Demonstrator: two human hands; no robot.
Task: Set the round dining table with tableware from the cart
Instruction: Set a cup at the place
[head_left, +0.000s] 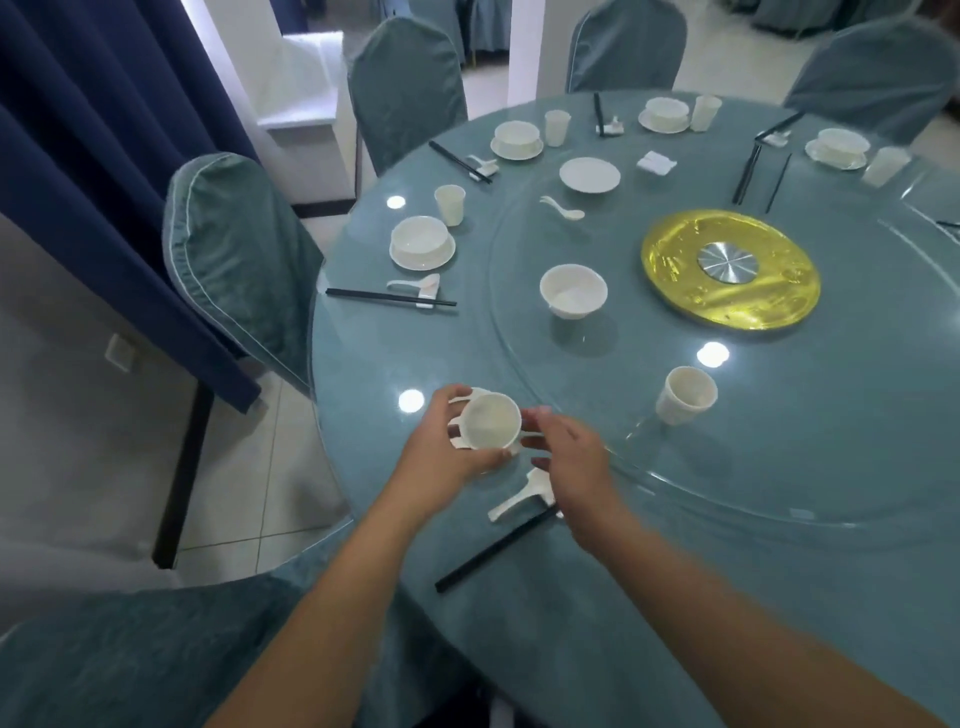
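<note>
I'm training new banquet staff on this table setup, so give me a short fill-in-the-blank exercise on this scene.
1. The left hand holds a white ____ over a saucer.
2. The disc at the turntable's centre is ____ in colour.
3. The chopsticks nearest the person are ____ in colour.

Missing words: bowl; gold; black

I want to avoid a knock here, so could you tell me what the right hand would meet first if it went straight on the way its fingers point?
Probably the white bowl that the left hand grips; the right hand points up-left at it.
</note>
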